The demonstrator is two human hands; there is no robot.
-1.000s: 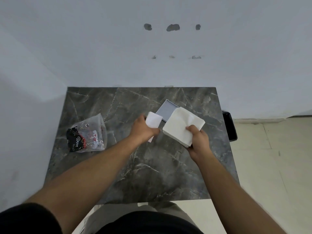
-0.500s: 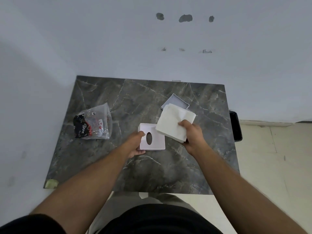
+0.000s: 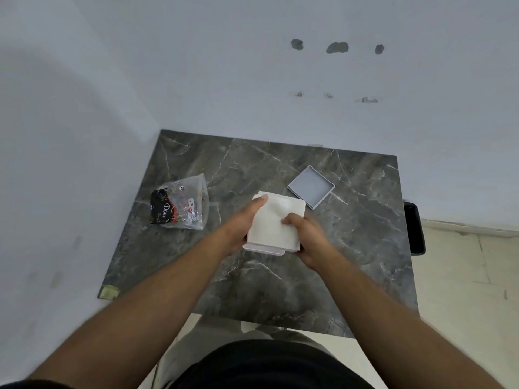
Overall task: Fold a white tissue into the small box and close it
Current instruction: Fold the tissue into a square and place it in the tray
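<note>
White folded tissue stack (image 3: 276, 221) covers the small box (image 3: 262, 249), gripped by both hands (image 3: 306, 237).

Bare forearms — dark top, perhaps black.

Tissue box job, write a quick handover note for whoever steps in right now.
Left hand: holds the left side of the white tissue stack.
Right hand: grips the stack's right side, thumb on top.
The stack lies over the white box part, only its near edge showing.
The grey square tray part lies open on the marble table, behind and to the right, apart.
Done: tissue brought over the box.
Left: seat the tissue inside, close the box.
</note>
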